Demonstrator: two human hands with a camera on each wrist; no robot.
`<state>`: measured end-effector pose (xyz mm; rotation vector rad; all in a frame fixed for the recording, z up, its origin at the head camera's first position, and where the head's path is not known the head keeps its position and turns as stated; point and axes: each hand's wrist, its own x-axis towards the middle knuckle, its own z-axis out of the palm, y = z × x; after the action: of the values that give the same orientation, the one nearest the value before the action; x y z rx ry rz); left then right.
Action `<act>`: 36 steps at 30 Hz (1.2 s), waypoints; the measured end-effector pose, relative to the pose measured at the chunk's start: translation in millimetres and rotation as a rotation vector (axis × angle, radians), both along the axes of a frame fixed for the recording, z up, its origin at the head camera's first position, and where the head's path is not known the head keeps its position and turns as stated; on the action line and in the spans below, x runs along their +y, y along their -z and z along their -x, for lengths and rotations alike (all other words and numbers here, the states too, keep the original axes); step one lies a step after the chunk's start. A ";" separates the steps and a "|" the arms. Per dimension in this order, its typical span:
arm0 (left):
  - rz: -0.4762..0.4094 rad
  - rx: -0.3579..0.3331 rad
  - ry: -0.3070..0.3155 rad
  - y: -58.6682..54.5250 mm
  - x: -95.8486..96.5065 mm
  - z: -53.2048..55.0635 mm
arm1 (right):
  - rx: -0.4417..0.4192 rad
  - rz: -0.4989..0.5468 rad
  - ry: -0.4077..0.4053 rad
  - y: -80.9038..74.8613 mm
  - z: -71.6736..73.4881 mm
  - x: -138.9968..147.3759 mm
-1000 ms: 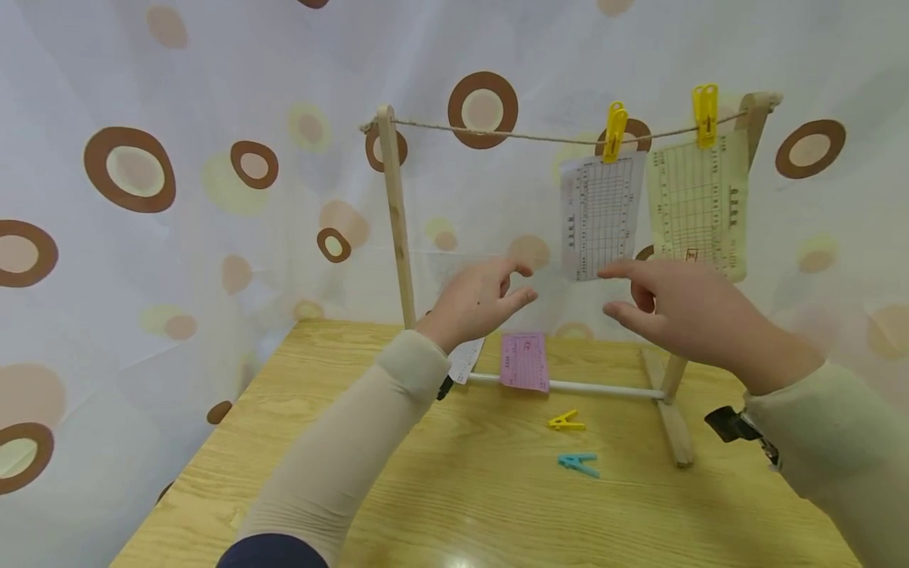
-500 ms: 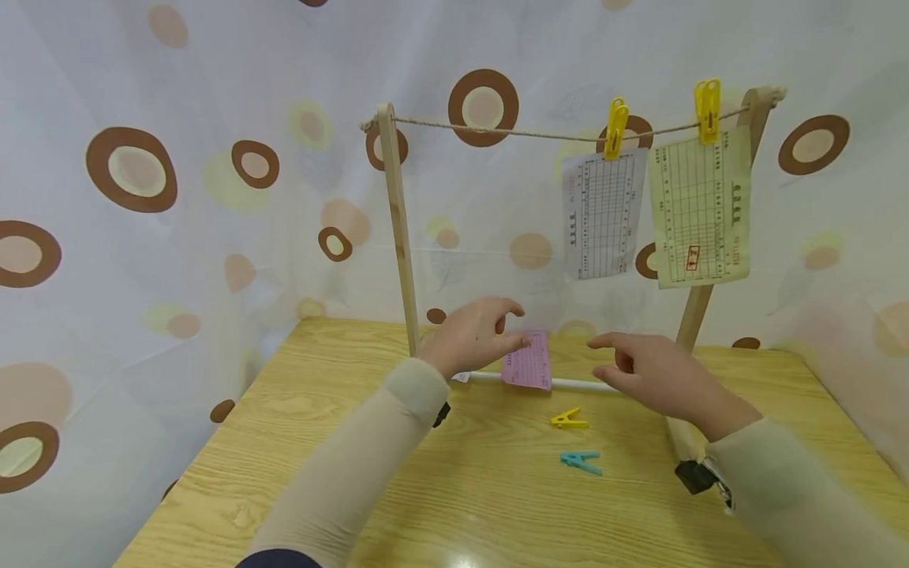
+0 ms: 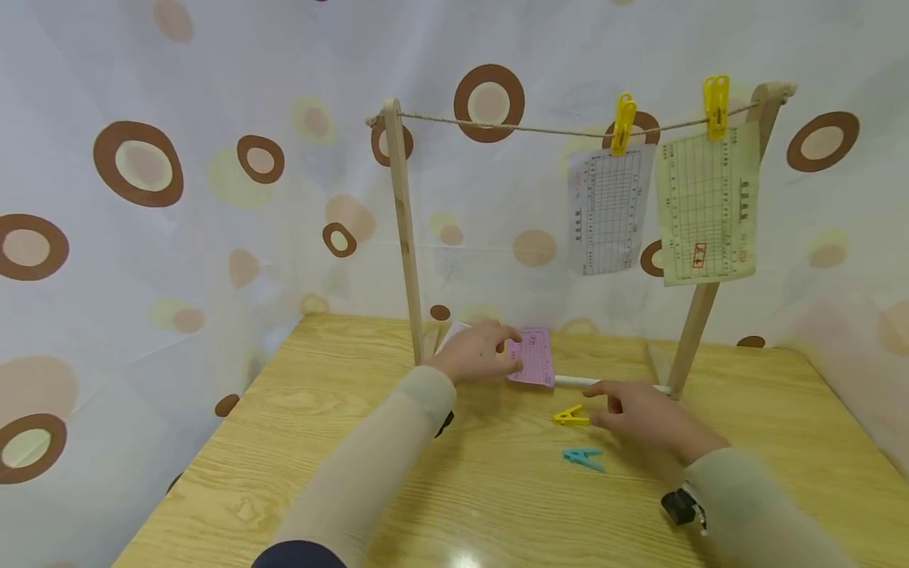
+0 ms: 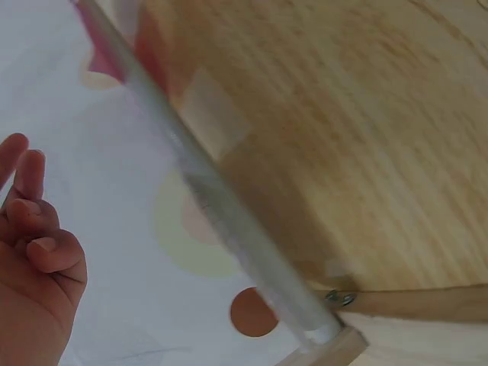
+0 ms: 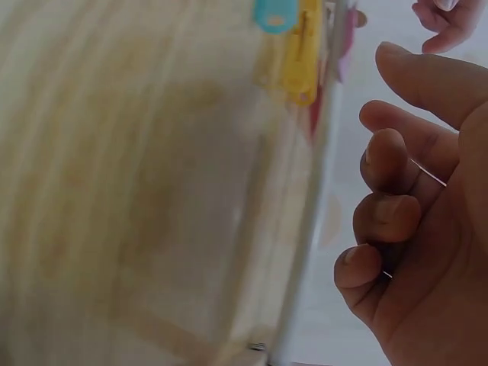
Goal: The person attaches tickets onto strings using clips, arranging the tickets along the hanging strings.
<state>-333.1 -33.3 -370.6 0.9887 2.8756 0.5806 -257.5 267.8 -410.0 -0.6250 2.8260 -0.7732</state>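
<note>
In the head view, my left hand (image 3: 477,353) is at the left edge of a pink printed slip (image 3: 536,359), its fingers loosely bent and holding nothing. The slip lies over a white rod (image 3: 577,381) low between the posts. Behind the hand, a white slip (image 3: 452,331) is mostly hidden. My right hand (image 3: 642,414) hovers just right of a yellow clothespin (image 3: 568,416) on the table, thumb close to its legs; whether it touches cannot be told. Nearer lies a blue clothespin (image 3: 584,457). The right wrist view shows the right fingers (image 5: 387,217) relaxed, nothing between them.
A string (image 3: 511,126) runs between two wooden posts (image 3: 403,229). From it hang a pale white slip (image 3: 612,213) and a yellow-green slip (image 3: 708,209), each under a yellow clothespin (image 3: 717,106). A dotted cloth backs the wooden table (image 3: 398,489).
Both hands have come down from near the hanging slips toward the table, the left to the pink slip, the right to the yellow clothespin. The slips and clothespins keep their places.
</note>
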 end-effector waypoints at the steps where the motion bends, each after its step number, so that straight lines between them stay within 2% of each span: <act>1: 0.011 -0.011 0.004 3.8 1.6 3.4 | -0.023 0.004 0.003 3.7 -0.5 0.5; 4: 0.032 -0.029 0.012 12.8 6.1 11.9 | -0.044 0.009 0.013 12.9 -0.4 1.0; 7: 0.050 -0.031 0.008 19.5 11.1 18.6 | 0.003 -0.006 -0.003 19.4 0.5 0.4; 10: 0.082 -0.025 -0.024 24.8 15.7 22.4 | 0.036 -0.026 -0.020 23.0 1.7 -1.5; 16: 0.141 -0.039 -0.118 36.5 20.6 25.9 | -0.004 -0.019 -0.017 24.5 3.5 -7.4; 21: 0.176 -0.048 -0.147 45.3 21.6 26.8 | -0.014 -0.007 -0.039 24.1 4.5 -10.9; 25: 0.188 -0.042 -0.147 47.1 23.0 27.0 | -0.022 -0.013 -0.024 23.1 5.5 -12.1; 30: 0.189 -0.030 -0.150 43.5 26.4 28.8 | -0.017 -0.033 -0.008 22.1 7.9 -11.9; 36: 0.161 -0.054 -0.237 40.8 26.9 28.2 | 0.019 -0.066 -0.028 23.1 10.3 -10.4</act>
<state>-361.4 -6.4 -411.3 0.6071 2.9550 0.3716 -267.8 257.5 -433.1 -0.6633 2.8410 -0.6700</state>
